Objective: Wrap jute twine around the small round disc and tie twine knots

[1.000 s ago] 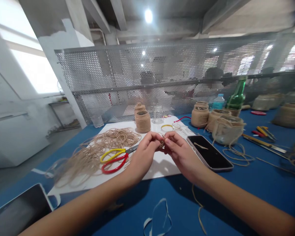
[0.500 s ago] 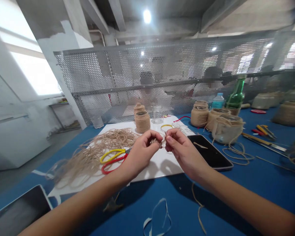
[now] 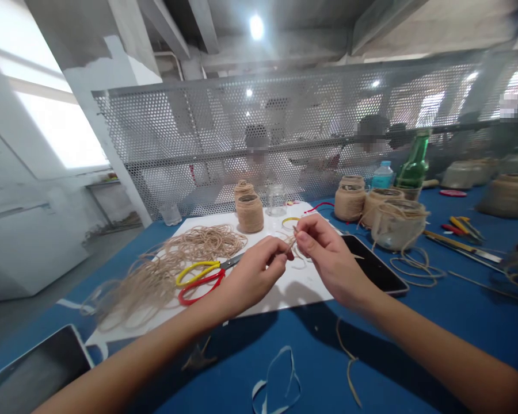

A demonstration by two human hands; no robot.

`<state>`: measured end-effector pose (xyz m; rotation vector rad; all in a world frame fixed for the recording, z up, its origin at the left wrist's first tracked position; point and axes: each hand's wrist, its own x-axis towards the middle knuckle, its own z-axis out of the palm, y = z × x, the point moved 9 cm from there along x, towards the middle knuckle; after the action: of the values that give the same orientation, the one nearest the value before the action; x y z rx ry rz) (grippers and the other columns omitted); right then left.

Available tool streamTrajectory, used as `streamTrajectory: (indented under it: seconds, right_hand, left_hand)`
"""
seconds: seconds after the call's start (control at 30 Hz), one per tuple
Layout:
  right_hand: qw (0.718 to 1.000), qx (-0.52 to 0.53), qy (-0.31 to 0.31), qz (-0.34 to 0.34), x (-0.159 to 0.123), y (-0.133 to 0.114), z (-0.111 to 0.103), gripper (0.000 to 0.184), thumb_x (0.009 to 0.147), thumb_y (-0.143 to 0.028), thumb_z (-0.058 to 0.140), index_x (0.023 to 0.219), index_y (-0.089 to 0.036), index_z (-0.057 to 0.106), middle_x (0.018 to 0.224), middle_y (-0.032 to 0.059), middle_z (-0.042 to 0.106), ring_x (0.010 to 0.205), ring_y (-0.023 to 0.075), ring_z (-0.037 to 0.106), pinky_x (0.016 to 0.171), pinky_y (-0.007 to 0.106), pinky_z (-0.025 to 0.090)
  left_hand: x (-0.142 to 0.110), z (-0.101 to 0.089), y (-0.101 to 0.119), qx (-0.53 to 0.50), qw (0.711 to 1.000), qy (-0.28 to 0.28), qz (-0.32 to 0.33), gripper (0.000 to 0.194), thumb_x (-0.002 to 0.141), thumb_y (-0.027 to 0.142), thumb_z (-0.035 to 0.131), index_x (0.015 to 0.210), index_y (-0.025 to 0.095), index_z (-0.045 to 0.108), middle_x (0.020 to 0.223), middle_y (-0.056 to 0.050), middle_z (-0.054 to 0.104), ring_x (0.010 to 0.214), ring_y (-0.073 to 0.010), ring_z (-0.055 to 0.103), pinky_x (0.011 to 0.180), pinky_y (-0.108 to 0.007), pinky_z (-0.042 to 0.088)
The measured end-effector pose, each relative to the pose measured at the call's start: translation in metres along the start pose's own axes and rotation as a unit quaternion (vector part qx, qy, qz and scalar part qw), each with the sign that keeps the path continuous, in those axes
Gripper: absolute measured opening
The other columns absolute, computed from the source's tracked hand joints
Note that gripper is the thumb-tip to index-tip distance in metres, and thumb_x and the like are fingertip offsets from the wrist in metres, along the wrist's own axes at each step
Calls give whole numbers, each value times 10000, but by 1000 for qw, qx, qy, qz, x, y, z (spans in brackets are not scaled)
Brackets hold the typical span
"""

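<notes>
Over the white sheet (image 3: 285,293), my left hand (image 3: 259,269) is closed, thumb and fingers pinching a piece of jute twine (image 3: 292,246). The other end of this twine is pinched by my right hand (image 3: 323,250), a little higher and to the right. A small dark red spot shows by the left fingertips; I cannot make out what it is. Scissors (image 3: 201,277) with one yellow and one red handle lie beside my left wrist, blades partly apart. Left of them spreads a loose heap of jute twine (image 3: 198,241).
Behind my hands stand a twine-wrapped jar (image 3: 250,214) and a clear glass jar (image 3: 277,201). A black tablet (image 3: 373,270) lies under the right hand. More wrapped jars (image 3: 349,200), a green bottle (image 3: 414,164) and pliers (image 3: 461,230) are at the right. A perforated metal screen (image 3: 198,132) closes the back.
My hands have drawn slightly apart, the right one moving up and right. A stretch of twine now shows between them, and more of the scissors' blades is uncovered.
</notes>
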<state>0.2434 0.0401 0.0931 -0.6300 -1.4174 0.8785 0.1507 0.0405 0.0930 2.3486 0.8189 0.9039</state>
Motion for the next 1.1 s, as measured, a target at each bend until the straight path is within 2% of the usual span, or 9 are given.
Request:
streamTrajectory:
  seconds: [0.2, 0.43, 0.57, 0.7, 0.77, 0.83, 0.9, 1.1]
  right_hand:
    - [1000, 11, 9, 6, 0, -4, -6, 61, 841, -268, 487, 809, -226, 457, 737, -33, 377, 598, 92, 354, 547, 221, 339]
    - [999, 37, 22, 0, 2, -17, -10, 72, 830, -271, 494, 795, -240, 439, 688, -40, 345, 553, 94, 334, 514, 234, 309]
    - [996, 78, 43, 10, 4, -17, -18, 71, 809, -243, 524, 793, -237, 455, 713, -35, 375, 542, 87, 333, 510, 233, 318]
    - [991, 110, 70, 18, 5, -13, -22, 92, 798, -212, 540, 744, -225, 466, 739, -33, 405, 641, 91, 425, 625, 229, 384]
    - [985, 160, 59, 37, 5, -8, -18, 104, 806, -198, 530, 733, -222, 459, 782, -31, 431, 745, 101, 479, 718, 248, 401]
    - [974, 212, 31, 75, 4, 0, -11, 105, 822, -198, 508, 740, -225, 448, 794, -33, 453, 771, 108, 510, 742, 275, 413]
    - [965, 242, 15, 96, 4, 5, -7, 103, 829, -187, 494, 751, -228, 440, 752, -42, 462, 699, 97, 515, 718, 276, 420]
    - [958, 274, 19, 82, 6, 3, -8, 143, 813, -109, 476, 732, -214, 423, 660, -54, 414, 527, 58, 389, 589, 222, 388]
  left_hand:
    - [-1, 1, 7, 36, 999, -5, 22, 143, 836, 124, 345, 799, 190, 467, 768, -5, 512, 731, -140, 475, 677, -253, 367]
    - [-4, 13, -5, 57, 998, -33, 5, 125, 838, 156, 340, 748, 187, 421, 693, 13, 464, 659, -134, 428, 618, -248, 348]
    - [-4, 11, -6, 77, 997, -20, 2, 128, 852, 182, 334, 746, 189, 406, 699, 16, 459, 668, -132, 431, 621, -252, 343]
    - [-4, 12, -10, 119, 992, -32, -20, 101, 837, 182, 353, 755, 191, 411, 685, 23, 465, 633, -128, 425, 587, -251, 332]
    - [-5, 15, -12, 130, 990, -43, -14, 86, 830, 179, 359, 767, 192, 416, 689, 22, 471, 626, -126, 425, 580, -248, 334]
    - [-6, 18, -14, 134, 990, -51, 0, 85, 828, 176, 353, 774, 191, 417, 705, 18, 480, 633, -126, 430, 589, -248, 346]
    - [-6, 19, -18, 142, 989, -52, 3, 86, 825, 176, 346, 778, 192, 416, 710, 15, 479, 636, -127, 432, 590, -249, 355]
    - [-7, 21, -21, 187, 980, -47, 37, 73, 812, 158, 338, 793, 193, 399, 710, 18, 442, 639, -126, 429, 605, -253, 369]
